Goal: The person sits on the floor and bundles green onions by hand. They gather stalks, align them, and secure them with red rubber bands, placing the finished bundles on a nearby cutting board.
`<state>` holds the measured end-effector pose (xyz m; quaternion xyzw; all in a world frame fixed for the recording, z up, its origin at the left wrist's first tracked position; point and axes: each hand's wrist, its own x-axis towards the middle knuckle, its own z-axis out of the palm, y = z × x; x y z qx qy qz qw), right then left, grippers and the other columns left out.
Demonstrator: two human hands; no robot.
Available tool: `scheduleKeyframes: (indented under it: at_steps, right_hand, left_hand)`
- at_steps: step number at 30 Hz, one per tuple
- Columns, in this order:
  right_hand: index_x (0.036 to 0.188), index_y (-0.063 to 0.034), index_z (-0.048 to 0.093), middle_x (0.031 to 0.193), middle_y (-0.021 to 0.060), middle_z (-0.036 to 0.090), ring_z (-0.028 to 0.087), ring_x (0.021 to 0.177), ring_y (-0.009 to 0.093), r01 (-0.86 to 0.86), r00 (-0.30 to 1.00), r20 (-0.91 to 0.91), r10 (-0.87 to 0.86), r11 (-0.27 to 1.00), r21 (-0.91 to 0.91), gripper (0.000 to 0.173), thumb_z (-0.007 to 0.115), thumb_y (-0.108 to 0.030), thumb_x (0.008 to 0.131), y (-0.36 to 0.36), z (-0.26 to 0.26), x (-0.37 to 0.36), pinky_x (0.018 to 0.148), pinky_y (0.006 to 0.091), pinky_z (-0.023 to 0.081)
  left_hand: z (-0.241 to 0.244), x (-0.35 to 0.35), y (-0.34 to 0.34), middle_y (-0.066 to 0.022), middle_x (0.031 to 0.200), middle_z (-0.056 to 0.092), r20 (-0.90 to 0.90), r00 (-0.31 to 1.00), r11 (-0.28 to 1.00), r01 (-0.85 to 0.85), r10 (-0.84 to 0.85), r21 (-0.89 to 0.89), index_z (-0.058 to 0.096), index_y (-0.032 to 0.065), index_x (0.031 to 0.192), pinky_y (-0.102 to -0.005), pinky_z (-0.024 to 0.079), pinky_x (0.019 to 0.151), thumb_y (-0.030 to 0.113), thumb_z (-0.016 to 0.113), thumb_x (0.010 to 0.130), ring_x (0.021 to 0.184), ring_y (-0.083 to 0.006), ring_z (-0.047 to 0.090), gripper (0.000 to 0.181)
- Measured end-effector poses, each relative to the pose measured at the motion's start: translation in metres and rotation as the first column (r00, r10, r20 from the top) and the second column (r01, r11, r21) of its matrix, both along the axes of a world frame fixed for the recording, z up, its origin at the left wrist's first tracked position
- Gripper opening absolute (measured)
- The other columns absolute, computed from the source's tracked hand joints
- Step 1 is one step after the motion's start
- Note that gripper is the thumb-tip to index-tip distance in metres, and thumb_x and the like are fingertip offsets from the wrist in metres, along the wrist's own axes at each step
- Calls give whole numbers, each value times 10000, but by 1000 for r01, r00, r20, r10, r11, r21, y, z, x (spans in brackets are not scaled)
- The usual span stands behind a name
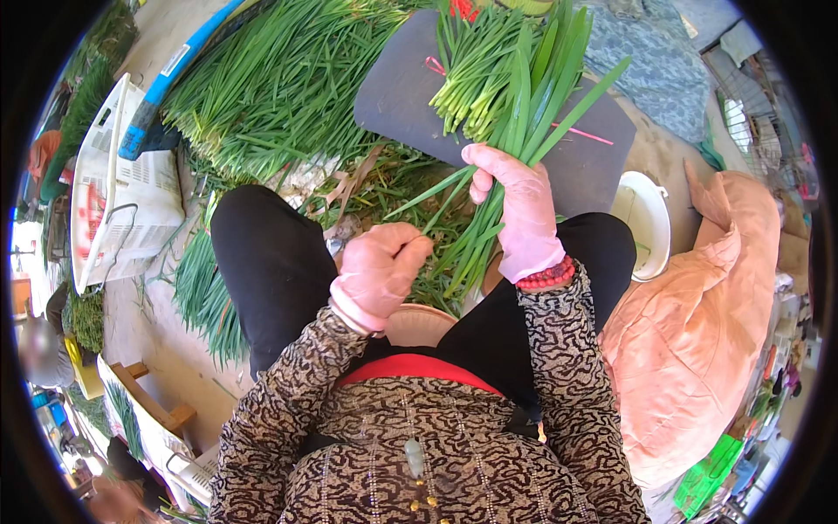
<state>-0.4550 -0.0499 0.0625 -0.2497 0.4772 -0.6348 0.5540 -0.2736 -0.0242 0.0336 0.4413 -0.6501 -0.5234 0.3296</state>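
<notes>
My right hand (517,203), in a thin pale glove, grips a handful of long green leaves, likely Chinese chives (543,98). Their broad blades point away from me, and thinner ones hang below the fist. Closer to my body, my left hand (381,272) is also gloved and closed on the end of a narrow leaf (445,209) that runs from the bunch. Beyond the right hand, a bundle of chives (471,98) with pale cut ends lies on a dark grey board (399,98). A pink tie (434,64) shows at its side, and a pink strip (589,135) lies on the board.
A large heap of chives (275,85) lies ahead left, with loose leaves (366,177) between my knees. White plastic crate (144,196) and blue-handled tool (170,72) are left. At right are a white bucket (645,229) and orange cloth (694,340). People sit far left.
</notes>
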Motion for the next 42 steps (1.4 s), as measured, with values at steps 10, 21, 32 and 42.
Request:
scheduleKeyframes:
  at_steps: [10, 21, 32, 42]
  right_hand:
    - [879, 4, 606, 591, 0, 485, 450, 518, 120, 149, 935, 317, -157, 988, 51, 144, 650, -99, 789, 8, 7, -31, 523, 251, 379]
    - [885, 6, 612, 791, 59, 620, 497, 566, 79, 87, 993, 77, -84, 996, -35, 119, 616, -57, 784, 28, 26, -30, 508, 234, 413]
    - [821, -9, 632, 707, 19, 583, 497, 527, 94, 120, 992, -28, -121, 991, -54, 98, 666, -85, 767, 33, 21, -28, 505, 236, 398]
    - [1103, 32, 557, 728, 9, 541, 473, 558, 75, 217, 976, 21, -216, 970, -114, 312, 592, -47, 804, 43, 21, -40, 510, 219, 408]
  left_hand:
    - [7, 37, 3, -77, 784, 638, -522, 789, 924, -142, 322, 356, 618, 27, 817, -242, 439, 568, 210, 655, 841, 580, -108, 520, 189]
    - [34, 10, -39, -101, 1095, 600, -96, 995, 998, -7, 1, -68, 585, -22, 1127, -262, 425, 898, 149, 574, 893, 1001, -152, 558, 289]
    - [19, -46, -10, -77, 982, 595, -306, 918, 892, 343, -252, 293, 470, -76, 1211, -253, 436, 791, 351, 587, 886, 878, -115, 523, 549]
    - [22, -53, -16, 8, 755, 534, -456, 870, 843, 382, -190, 378, 548, 4, 985, -192, 398, 605, 146, 523, 915, 650, -64, 452, 160]
